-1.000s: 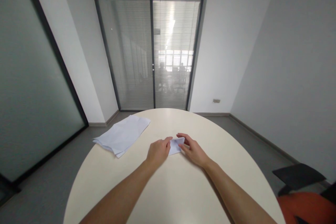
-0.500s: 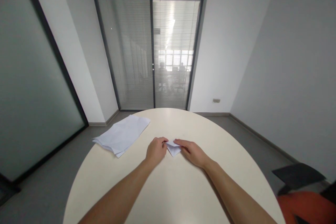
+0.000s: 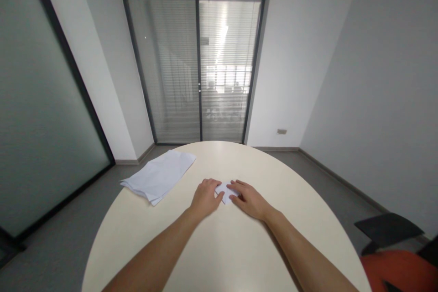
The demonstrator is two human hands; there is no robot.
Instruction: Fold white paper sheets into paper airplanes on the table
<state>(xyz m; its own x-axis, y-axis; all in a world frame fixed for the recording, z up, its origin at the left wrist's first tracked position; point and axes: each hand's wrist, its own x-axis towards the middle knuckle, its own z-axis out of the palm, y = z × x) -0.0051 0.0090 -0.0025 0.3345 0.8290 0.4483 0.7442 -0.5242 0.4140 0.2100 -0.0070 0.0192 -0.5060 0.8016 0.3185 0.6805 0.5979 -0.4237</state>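
Observation:
A small folded piece of white paper lies on the cream table, between my two hands. My left hand holds its left side, with the fingertips at the far edge and the thumb on the near left part. On the right side, my right hand has its fingers and thumb on the paper, with a gap between them. My fingers cover parts of both sides, so the full folded shape is hidden.
Several loose white sheets lie in a pile at the table's left edge, partly overhanging it. An orange and black chair stands at the lower right. Beyond the table is a glass partition with blinds.
The raised flap of the paper now lies flatter. My left thumb has come forward onto the paper, and my right thumb and fingers have spread over its right side.

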